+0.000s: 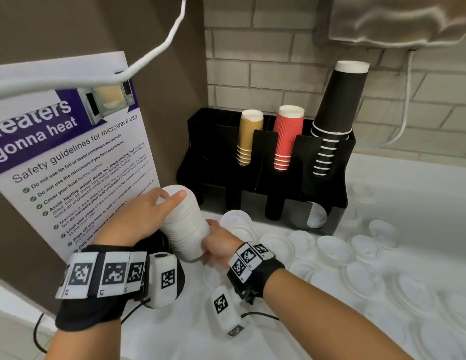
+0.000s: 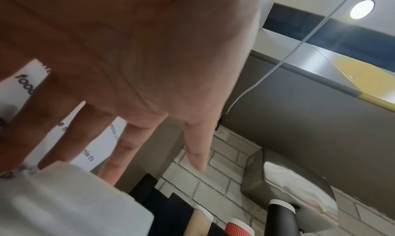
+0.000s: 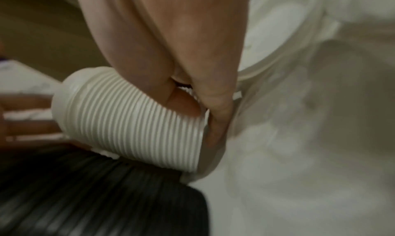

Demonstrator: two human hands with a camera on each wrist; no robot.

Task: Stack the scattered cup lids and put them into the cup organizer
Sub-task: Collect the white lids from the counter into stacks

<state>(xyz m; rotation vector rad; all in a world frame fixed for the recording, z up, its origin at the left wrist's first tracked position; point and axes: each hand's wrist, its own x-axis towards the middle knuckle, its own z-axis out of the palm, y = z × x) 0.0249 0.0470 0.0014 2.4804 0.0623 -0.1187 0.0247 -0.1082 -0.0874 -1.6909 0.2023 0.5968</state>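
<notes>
A tall stack of white cup lids [image 1: 183, 227] [image 3: 132, 126] lies tilted between my hands, just above the white counter and left of the black cup organizer [image 1: 338, 219]. My left hand [image 1: 148, 211] [image 2: 128, 70] rests straight, spread fingers against the stack's narrow upper end [image 2: 64, 205]. My right hand [image 1: 219, 242] [image 3: 192, 70] grips the wide lower end, fingers curled over its rim. Several loose white lids [image 1: 330, 248] lie scattered over the counter to the right. A stack of black lids [image 3: 96, 197] lies under the white stack.
The organizer holds upside-down stacks of tan cups [image 1: 248, 136], red cups [image 1: 287, 136] and black cups [image 1: 336, 110]; a white lid [image 1: 316, 216] shows in its lower right slot. A microwave safety poster [image 1: 70, 165] leans at the left. A white cable [image 1: 159, 48] hangs overhead.
</notes>
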